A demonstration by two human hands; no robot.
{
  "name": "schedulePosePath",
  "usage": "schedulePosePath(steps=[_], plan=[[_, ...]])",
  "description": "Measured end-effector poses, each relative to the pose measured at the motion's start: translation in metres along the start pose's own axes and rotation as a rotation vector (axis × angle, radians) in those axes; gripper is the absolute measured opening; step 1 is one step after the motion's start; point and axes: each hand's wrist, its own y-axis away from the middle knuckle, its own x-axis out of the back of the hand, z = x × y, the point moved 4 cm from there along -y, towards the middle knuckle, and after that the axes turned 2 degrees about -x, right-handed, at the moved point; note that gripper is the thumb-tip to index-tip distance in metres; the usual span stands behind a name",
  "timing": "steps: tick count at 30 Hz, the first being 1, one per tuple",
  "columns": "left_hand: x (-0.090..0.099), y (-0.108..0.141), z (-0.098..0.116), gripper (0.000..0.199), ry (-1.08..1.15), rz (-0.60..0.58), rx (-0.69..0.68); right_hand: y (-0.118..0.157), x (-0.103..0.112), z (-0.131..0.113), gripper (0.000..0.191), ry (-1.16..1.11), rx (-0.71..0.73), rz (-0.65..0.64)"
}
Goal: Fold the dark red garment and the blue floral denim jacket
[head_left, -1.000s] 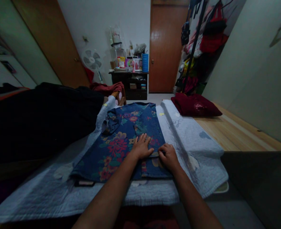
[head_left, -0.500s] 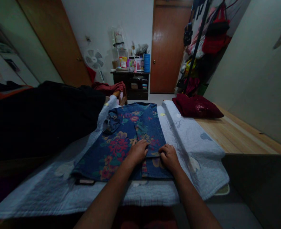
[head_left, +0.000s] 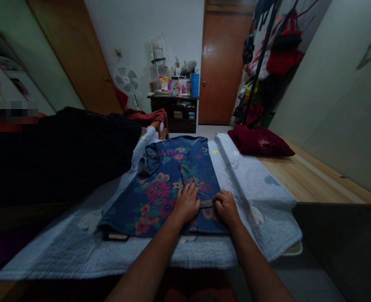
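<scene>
On the pale quilt (head_left: 254,184): floral blue garment (head_left: 160,188), spread flat; left hand (head_left: 187,204) pressed open-palmed on it; right hand (head_left: 225,206) beside, fingers curled pinching its folded edge

The room is dim. A brown door (head_left: 220,67) stands at upper centre, a white wall left of it. A dark cabinet (head_left: 174,110) below holds clutter, a white fan (head_left: 126,79) beside it. Clothes, seemingly on a rack (head_left: 267,46), hang upper right.
</scene>
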Motion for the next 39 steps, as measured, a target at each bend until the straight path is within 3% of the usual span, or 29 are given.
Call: schedulePosePath(steps=[7, 15, 22, 27, 30, 33, 39], plan=[[0.009, 0.005, -0.002, 0.019, 0.083, 0.225, -0.126, 0.0, -0.001, 0.002, 0.025, 0.035, -0.014, 0.007], [0.016, 0.002, -0.002, 0.029, 0.052, 0.253, -0.137, -0.001, -0.002, 0.004, 0.018, 0.039, -0.016, 0.036], [0.011, 0.0, -0.004, 0.013, 0.106, 0.197, -0.133, 0.001, -0.005, 0.001, 0.015, 0.199, -0.086, -0.013], [0.0, -0.003, -0.006, 0.042, 0.14, 0.104, -0.098, -0.006, -0.004, -0.008, 0.027, 0.31, -0.154, -0.121], [-0.007, -0.005, -0.009, 0.055, 0.127, 0.035, -0.053, -0.02, -0.007, -0.017, 0.041, 0.317, -0.076, -0.152], [-0.009, -0.005, -0.01, 0.058, 0.105, -0.002, -0.054, -0.032, -0.017, -0.023, 0.051, 0.279, 0.015, -0.166], [-0.008, -0.003, -0.01, 0.057, 0.084, -0.023, -0.047, -0.031, -0.036, -0.022, 0.05, 0.366, -0.016, -0.321]])
